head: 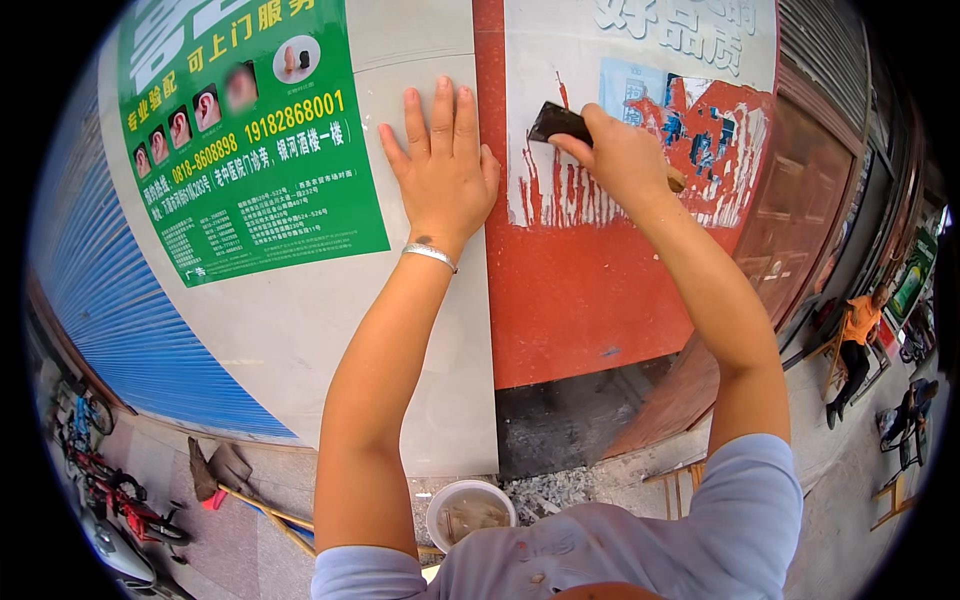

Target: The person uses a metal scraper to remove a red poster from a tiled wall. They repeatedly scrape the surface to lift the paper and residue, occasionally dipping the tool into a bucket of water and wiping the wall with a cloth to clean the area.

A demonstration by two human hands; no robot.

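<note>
My left hand [445,169] lies flat with fingers spread on a pale wall panel [412,315], just right of a green printed poster [277,247]. In my right hand [619,154] is a scraper with a wide dark blade [557,124]; the end of its wooden handle shows below my palm. The blade meets a whitish poster sheet [540,56] on a red panel [585,300]. Around and right of the blade the sheet is torn into vertical strips, with red surface between them. Bits of blue paper [705,142] cling further right.
A white bucket [471,491] with murky contents stands at the wall's foot, beside pale scraps [551,487] on the ground. A broom [202,472] and poles lie at lower left, near parked bicycles [135,502]. Two people sit at right, one in an orange shirt [862,319].
</note>
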